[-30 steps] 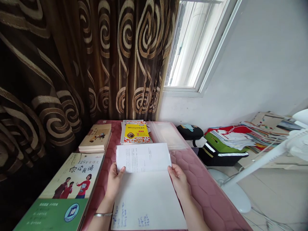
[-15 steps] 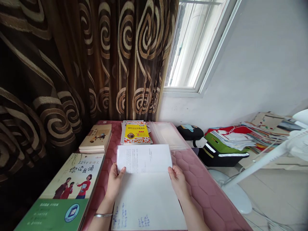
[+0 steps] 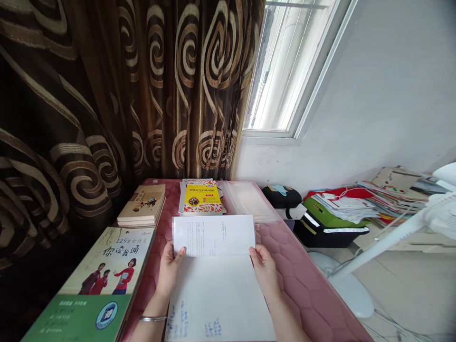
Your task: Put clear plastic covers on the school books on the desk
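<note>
A stack of white paper sheets lies in front of me, with blue handwriting near its lower edge. Printed text covers a sheet at its far end. My left hand grips the left edge of the printed sheet, thumb on top. On the opposite edge, my right hand pinches it in the same way. Both hands have their fingers mostly underneath, partly hidden. Left of my left hand rests a large green and cream book with drawn figures on its cover.
Small tan books are stacked at the left back. A yellow book and clear plastic sleeves lie at the far end of the pink padded surface. A white fan stands on the right, near a green and black bag.
The far edge of the printed sheet has dipped very slightly. Both hands keep their hold in nearly the same place.
</note>
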The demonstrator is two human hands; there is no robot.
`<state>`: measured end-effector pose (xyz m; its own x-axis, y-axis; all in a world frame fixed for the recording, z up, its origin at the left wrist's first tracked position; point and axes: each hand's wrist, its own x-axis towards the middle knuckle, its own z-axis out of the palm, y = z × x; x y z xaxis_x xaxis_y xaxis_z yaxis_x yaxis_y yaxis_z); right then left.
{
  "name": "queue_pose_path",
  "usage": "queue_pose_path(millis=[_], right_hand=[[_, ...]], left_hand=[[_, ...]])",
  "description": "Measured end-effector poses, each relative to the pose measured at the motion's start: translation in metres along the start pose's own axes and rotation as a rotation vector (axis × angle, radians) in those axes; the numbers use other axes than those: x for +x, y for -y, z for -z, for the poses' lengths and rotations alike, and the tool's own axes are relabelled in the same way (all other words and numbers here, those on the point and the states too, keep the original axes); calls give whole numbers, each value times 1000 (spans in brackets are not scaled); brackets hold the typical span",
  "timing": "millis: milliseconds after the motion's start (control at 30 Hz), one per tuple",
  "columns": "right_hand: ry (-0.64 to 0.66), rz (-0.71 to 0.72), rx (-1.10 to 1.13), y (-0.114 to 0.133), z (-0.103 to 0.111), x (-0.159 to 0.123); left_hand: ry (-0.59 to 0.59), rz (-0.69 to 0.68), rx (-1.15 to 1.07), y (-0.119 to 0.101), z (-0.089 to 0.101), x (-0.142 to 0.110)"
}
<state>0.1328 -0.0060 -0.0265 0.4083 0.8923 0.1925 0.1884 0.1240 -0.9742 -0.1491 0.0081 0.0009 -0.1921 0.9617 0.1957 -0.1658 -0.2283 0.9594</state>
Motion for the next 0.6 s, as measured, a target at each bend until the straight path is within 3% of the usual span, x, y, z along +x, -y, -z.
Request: queue_pose_path(millis=[100,267,600], right_hand=[[4,2,51,2,1,1],[-150,-4,149,9,4,0],[-120,-94,118,13,2,-3]], left_hand=[[-4,-24,9,0,0,1],[-14,-31,9,1,0,1],[-15,-29,10,8,2,3]])
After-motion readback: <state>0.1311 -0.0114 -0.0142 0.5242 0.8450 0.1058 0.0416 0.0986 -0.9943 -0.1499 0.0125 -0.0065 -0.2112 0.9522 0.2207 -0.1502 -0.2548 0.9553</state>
